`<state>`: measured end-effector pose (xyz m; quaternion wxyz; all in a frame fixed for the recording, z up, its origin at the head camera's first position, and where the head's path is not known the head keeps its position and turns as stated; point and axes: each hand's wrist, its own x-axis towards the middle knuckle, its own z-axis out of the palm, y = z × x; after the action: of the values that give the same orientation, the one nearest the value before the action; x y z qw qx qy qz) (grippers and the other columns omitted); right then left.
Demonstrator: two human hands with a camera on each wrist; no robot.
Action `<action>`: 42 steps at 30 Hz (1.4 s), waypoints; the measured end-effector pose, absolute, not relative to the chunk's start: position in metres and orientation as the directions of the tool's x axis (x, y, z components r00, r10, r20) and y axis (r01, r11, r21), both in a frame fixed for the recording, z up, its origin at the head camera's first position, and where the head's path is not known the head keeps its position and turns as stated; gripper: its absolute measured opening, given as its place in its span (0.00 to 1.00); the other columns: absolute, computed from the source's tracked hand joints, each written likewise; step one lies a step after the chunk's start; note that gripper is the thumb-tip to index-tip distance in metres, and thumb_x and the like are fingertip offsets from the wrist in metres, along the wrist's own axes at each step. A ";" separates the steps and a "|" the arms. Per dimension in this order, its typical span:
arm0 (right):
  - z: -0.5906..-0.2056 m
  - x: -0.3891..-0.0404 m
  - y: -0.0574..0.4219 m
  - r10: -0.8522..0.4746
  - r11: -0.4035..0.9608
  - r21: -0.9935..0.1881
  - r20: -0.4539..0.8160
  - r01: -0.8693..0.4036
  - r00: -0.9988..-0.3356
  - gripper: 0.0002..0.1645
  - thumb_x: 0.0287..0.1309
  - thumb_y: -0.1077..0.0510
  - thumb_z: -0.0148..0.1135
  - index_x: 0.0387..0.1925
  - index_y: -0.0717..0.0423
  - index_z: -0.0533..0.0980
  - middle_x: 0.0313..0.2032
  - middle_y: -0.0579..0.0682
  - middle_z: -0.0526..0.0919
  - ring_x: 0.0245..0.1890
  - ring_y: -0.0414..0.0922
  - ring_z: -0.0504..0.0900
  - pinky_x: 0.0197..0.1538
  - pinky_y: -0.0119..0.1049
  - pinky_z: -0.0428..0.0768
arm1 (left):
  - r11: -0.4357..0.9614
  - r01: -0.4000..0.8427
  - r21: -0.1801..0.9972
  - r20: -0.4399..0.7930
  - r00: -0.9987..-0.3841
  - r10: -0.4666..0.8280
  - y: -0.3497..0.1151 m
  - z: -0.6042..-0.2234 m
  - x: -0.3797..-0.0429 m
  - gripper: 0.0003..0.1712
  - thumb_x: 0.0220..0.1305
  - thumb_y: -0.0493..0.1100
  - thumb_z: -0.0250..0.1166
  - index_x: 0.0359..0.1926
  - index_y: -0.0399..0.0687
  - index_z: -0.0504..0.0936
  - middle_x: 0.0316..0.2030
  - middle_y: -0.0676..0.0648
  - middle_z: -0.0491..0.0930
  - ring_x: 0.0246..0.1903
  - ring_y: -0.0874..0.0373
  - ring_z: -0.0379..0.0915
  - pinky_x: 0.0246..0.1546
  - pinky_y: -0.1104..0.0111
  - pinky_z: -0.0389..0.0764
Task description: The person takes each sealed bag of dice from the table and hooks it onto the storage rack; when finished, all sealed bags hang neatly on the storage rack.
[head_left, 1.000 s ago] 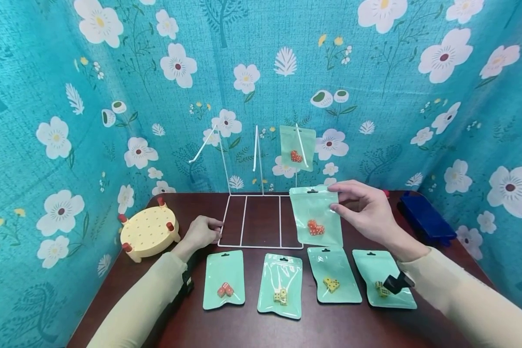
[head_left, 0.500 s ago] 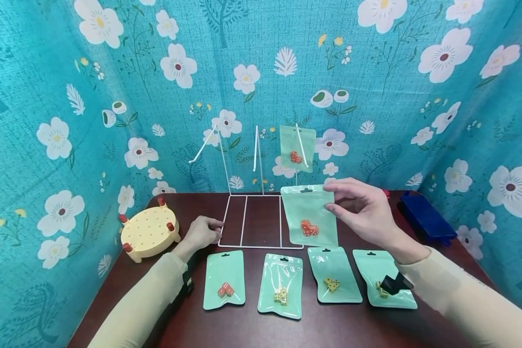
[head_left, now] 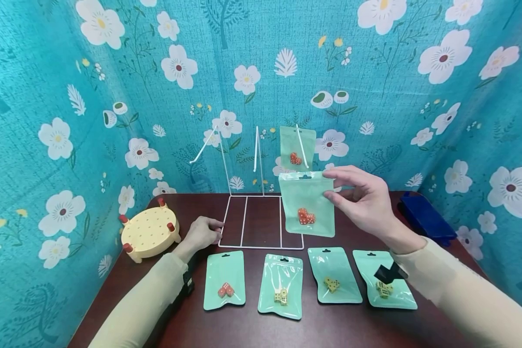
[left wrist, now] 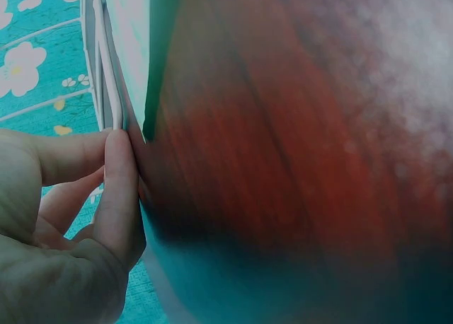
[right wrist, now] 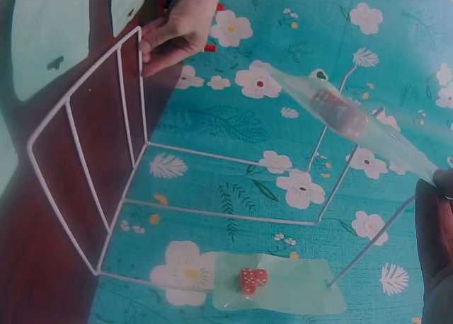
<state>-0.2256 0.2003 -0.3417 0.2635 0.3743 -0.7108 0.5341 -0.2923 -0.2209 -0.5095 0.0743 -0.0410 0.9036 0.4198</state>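
My right hand (head_left: 365, 203) pinches the upper right edge of a mint-green zip bag (head_left: 309, 193) with red dice, raised over the right part of a white wire rack (head_left: 261, 248). In the left wrist view the thumb and fingertips of my left hand (left wrist: 106, 204) pinch the rack's base wire (left wrist: 110, 69). Three wire hooks stand out from the back of the rack. A second bag of red dice (head_left: 287, 145) hangs on the right hook. The right wrist view shows the held bag (right wrist: 354, 119) tilted near the hook ends, apart from the hanging bag (right wrist: 290, 285).
Several more bags lie in a row in front: one with red dice (head_left: 225, 275), the others, such as this bag (head_left: 282, 270), with yellow dice. A yellow stand with red-tipped legs (head_left: 150, 232) is at left. A blue plastic object (head_left: 428, 217) is at right.
My right hand has carried the bag leftward, then upward, toward the right hook. My left hand has stayed on the rack.
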 end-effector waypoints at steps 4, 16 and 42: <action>-0.339 -0.230 0.200 -0.231 0.152 -0.568 0.775 -0.809 -0.588 0.30 0.50 0.85 0.69 0.56 0.70 0.83 0.52 0.61 0.87 0.38 0.43 0.84 0.43 0.32 0.87 | 0.644 -0.138 0.752 -0.171 -0.985 -0.011 -0.221 -0.510 -0.293 0.20 0.64 0.31 0.70 0.57 0.43 0.89 0.35 0.44 0.84 0.31 0.54 0.81 0.34 0.65 0.87; -0.343 -0.247 0.202 -0.173 0.185 -0.569 0.784 -0.801 -0.596 0.29 0.51 0.83 0.70 0.56 0.68 0.84 0.50 0.61 0.87 0.37 0.43 0.82 0.43 0.29 0.86 | 0.632 -0.121 0.766 -0.161 -0.987 0.006 -0.223 -0.514 -0.295 0.20 0.64 0.32 0.71 0.57 0.43 0.89 0.36 0.45 0.85 0.32 0.55 0.82 0.35 0.65 0.87; -0.347 -0.273 0.199 -0.153 0.230 -0.591 0.763 -0.773 -0.629 0.29 0.53 0.82 0.70 0.58 0.69 0.83 0.51 0.65 0.86 0.39 0.44 0.84 0.47 0.28 0.85 | 0.633 -0.113 0.766 -0.156 -0.988 0.013 -0.224 -0.512 -0.294 0.21 0.63 0.31 0.71 0.57 0.44 0.89 0.36 0.46 0.84 0.31 0.56 0.81 0.33 0.67 0.85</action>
<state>-0.2732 0.1986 -0.3471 0.2910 0.3178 -0.7283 0.5328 -0.2939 -0.2244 -0.5122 0.0737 -0.0276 0.9007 0.4273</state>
